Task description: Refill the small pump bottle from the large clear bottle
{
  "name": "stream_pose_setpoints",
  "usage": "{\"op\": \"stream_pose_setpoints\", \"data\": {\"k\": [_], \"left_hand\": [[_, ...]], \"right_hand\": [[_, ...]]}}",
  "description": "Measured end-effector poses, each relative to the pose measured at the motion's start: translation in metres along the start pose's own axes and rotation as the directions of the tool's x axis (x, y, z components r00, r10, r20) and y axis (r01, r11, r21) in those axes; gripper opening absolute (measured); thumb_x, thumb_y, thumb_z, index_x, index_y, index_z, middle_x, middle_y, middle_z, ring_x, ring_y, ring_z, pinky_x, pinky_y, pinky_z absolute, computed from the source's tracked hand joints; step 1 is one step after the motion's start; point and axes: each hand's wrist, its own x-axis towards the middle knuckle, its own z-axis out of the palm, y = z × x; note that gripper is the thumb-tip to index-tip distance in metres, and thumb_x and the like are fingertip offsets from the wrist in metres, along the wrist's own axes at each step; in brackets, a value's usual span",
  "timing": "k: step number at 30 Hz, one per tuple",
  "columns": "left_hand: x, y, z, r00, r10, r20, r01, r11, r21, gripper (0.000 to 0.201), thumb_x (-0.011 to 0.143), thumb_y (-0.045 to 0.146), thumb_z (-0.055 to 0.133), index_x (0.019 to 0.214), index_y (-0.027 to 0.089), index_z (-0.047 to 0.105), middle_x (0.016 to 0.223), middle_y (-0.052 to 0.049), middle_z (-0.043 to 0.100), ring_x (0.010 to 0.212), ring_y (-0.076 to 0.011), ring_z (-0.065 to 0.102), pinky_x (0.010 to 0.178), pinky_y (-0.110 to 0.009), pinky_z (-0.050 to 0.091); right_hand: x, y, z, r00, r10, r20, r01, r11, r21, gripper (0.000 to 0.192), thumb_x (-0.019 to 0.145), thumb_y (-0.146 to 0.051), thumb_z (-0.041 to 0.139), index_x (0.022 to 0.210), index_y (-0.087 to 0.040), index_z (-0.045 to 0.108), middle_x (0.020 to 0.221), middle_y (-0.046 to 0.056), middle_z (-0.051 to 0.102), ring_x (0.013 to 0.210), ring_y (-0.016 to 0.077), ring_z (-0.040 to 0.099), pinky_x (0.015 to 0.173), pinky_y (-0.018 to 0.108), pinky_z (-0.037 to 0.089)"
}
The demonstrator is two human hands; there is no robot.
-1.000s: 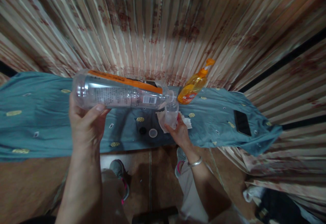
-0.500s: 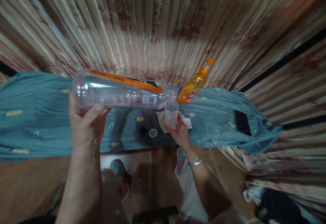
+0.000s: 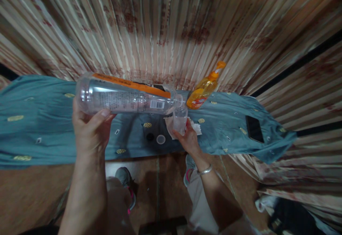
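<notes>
My left grip (image 3: 93, 128) clasps the large bottle (image 3: 128, 96) sideways, seemingly so its neck (image 3: 178, 100), rightward of that grip, meets the small clear container (image 3: 180, 120) pinched in my right grip (image 3: 189, 139).

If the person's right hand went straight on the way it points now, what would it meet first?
Beyond the small clear container that the right hand holds, probably the large bottle's neck, though the depth between them is unclear.
</notes>
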Motion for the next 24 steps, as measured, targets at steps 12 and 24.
{"op": "stream_pose_setpoints", "data": {"k": [12, 24], "left_hand": [[-0.0003, -0.0007, -0.0020, 1.000, -0.004, 0.008, 0.004, 1.000, 0.006, 0.047, 0.043, 0.013, 0.088, 0.083, 0.026, 0.068, 0.089, -0.001, 0.070, 0.075, -0.0158, 0.060, 0.052, -0.021, 0.054], [0.0000, -0.0010, -0.0019, 1.000, -0.003, 0.004, 0.003, 1.000, 0.008, 0.047, 0.042, 0.013, 0.087, 0.084, 0.026, 0.069, 0.089, -0.001, 0.071, 0.081, -0.0171, 0.063, 0.058, -0.024, 0.057]], "right_hand": [[0.0003, 0.0009, 0.0008, 1.000, 0.004, 0.002, -0.004, 1.000, -0.005, 0.082, 0.086, -0.044, 0.080, 0.156, -0.011, 0.050, 0.146, 0.025, 0.071, 0.135, 0.0393, 0.071, 0.113, 0.057, 0.059], [0.0000, 0.0049, 0.0024, 1.000, 0.002, -0.002, -0.002, 1.000, -0.021, 0.085, 0.086, -0.046, 0.082, 0.156, -0.010, 0.050, 0.143, 0.026, 0.073, 0.132, 0.0401, 0.073, 0.111, 0.058, 0.060]]}}
